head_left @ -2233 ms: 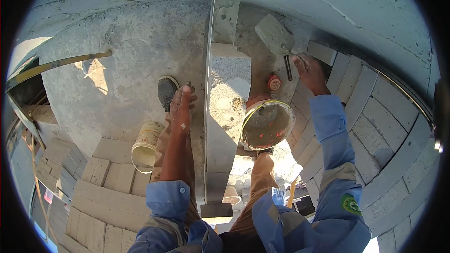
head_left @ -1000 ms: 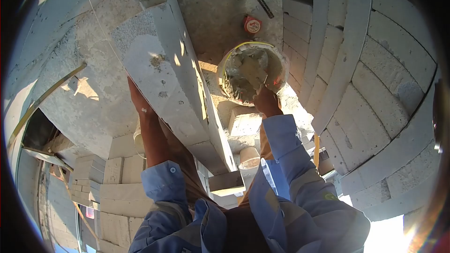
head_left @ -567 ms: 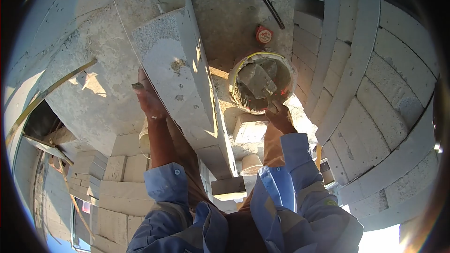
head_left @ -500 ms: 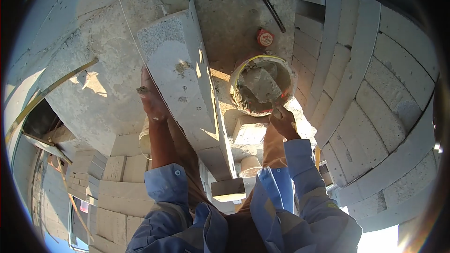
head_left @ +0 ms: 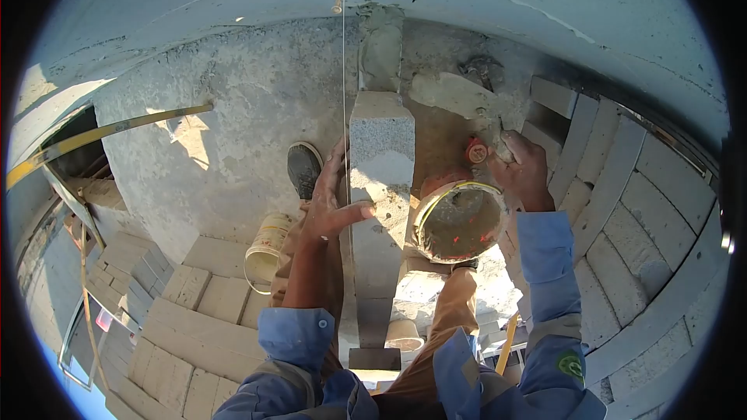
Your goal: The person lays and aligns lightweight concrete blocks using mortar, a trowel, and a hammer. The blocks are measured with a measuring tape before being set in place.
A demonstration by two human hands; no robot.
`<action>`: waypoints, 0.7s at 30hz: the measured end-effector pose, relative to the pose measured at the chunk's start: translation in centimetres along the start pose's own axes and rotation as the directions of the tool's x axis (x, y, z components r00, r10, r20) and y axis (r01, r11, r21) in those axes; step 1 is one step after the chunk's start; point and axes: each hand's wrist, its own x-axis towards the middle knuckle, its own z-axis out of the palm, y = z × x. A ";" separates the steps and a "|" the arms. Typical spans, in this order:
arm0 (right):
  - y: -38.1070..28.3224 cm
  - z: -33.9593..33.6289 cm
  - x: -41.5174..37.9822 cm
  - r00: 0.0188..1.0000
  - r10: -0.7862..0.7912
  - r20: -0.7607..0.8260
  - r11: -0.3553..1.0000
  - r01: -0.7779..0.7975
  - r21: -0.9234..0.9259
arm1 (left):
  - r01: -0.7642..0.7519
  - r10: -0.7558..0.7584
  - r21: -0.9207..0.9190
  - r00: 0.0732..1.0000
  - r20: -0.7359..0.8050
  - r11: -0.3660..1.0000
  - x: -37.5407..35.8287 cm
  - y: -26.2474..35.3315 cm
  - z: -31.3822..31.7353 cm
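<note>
Out of the bucket [head_left: 421, 224] and past it, trowel [head_left: 450, 95] now in my right hand [head_left: 520, 169].
Right fingers close round its handle, hiding part of it; the left hand [head_left: 330, 206], spread open, has its thumb on the wall's top [head_left: 381, 165]. The hammer [head_left: 482, 71] is partly covered. Wet grey mix [head_left: 464, 216] with red bits sits in the bucket; the tipped pail's [head_left: 274, 235] inside is unclear.

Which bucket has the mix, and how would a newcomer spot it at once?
Find the narrow block wall running up the middle of the view. Just right of it, below the right hand, sits a round bucket of grey mix. Unlike the pale bucket left of the wall, it has yellow along its rim and red bits inside.
</note>
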 end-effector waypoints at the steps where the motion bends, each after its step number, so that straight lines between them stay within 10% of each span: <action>1: 0.3 0.3 1.6 0.999 -0.025 0.033 0.997 0.027 -0.071 | 0.014 -0.014 -0.003 1.000 0.010 1.000 0.0 0.0 0.1; 11: -0.6 1.7 5.7 0.923 -0.145 0.356 0.870 0.291 -0.399 | 0.035 -0.031 0.086 0.999 -0.041 0.996 -0.2 -1.0 0.0; 21: -6.1 -2.3 0.4 0.925 -0.371 0.082 0.846 0.373 -0.381 | 0.031 -0.025 0.099 0.998 -0.062 0.995 -0.1 0.2 0.7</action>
